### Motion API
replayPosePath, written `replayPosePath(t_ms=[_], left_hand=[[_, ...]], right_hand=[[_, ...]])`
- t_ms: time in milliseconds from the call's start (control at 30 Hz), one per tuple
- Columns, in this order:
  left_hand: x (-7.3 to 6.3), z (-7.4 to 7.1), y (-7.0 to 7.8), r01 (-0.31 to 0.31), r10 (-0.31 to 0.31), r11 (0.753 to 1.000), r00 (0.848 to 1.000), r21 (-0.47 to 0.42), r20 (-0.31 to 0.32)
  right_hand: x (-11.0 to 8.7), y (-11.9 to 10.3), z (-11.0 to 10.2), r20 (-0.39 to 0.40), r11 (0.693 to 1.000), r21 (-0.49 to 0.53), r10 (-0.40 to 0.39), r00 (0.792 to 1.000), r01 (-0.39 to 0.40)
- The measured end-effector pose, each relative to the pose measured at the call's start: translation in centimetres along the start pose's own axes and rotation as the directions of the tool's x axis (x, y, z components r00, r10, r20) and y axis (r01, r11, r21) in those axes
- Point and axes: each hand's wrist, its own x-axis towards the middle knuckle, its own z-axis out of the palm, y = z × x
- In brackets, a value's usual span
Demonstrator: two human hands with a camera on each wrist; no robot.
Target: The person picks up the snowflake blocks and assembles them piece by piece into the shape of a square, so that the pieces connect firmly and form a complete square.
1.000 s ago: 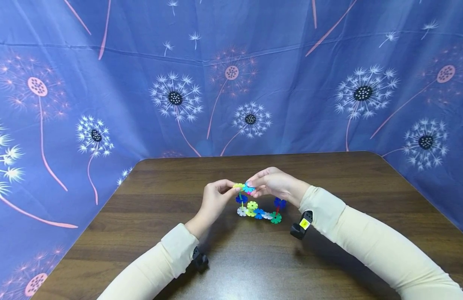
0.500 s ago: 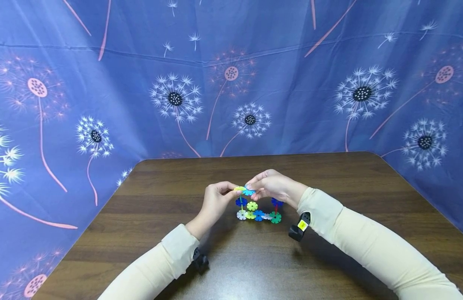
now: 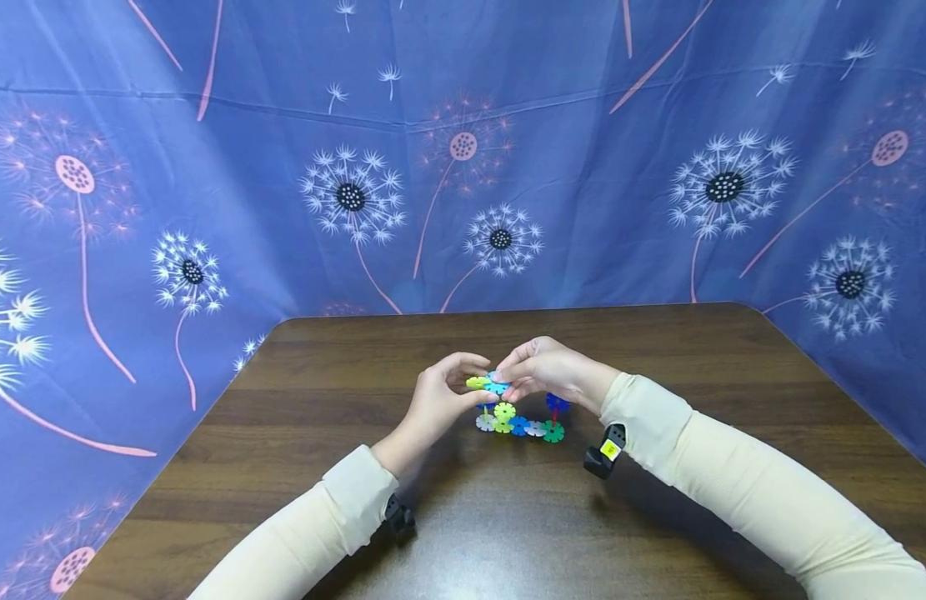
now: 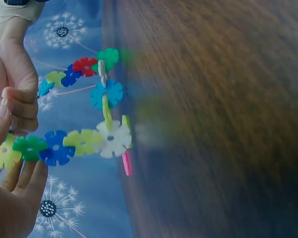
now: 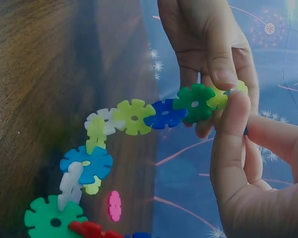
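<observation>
Plastic snowflake discs are linked into a frame-like structure; a white disc, a green disc and a dark blue disc belong to it. At its top, my right hand pinches a light blue disc between thumb and fingers. A yellow disc joins it on the left. My left hand has thumb and index finger spread around that yellow disc, apart from it in the head view. In the left wrist view the left fingers lie behind the green and yellow discs.
The structure's lower row stands near the middle of the brown wooden table. A pink disc shows behind it; whether it is attached I cannot tell. A blue dandelion-print cloth hangs behind the table.
My left thumb and index finger have come off the yellow disc and spread apart. My right hand keeps its pinch at the top, and the structure has shifted only slightly.
</observation>
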Motion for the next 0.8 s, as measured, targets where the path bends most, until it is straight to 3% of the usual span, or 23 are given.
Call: replayPosePath(t_ms=[133, 300, 500, 800], left_hand=[[0.0, 0.3, 0.4, -0.011, 0.01, 1.0, 1.0, 0.012, 0.01], [0.0, 0.5, 0.6, 0.028, -0.027, 0.999, 1.0, 0.04, -0.008], [-0.2, 0.1, 0.6, 0.033, -0.033, 0.998, 0.999, 0.058, -0.007], [-0.7, -0.1, 0.7, 0.035, -0.036, 0.998, 0.999, 0.055, 0.023]], right_hand=[[-0.1, 0.1, 0.0, 0.015, 1.0, 0.002, -0.02, 1.0, 0.02], [-0.4, -0.5, -0.2, 0.025, 1.0, -0.019, -0.004, 1.0, 0.004], [-0.3, -2.0, -2.0, 0.054, 0.996, -0.084, 0.001, 0.999, 0.003], [1.4, -2.1, -6.0, -0.064, 0.992, -0.124, -0.039, 0.997, 0.03]])
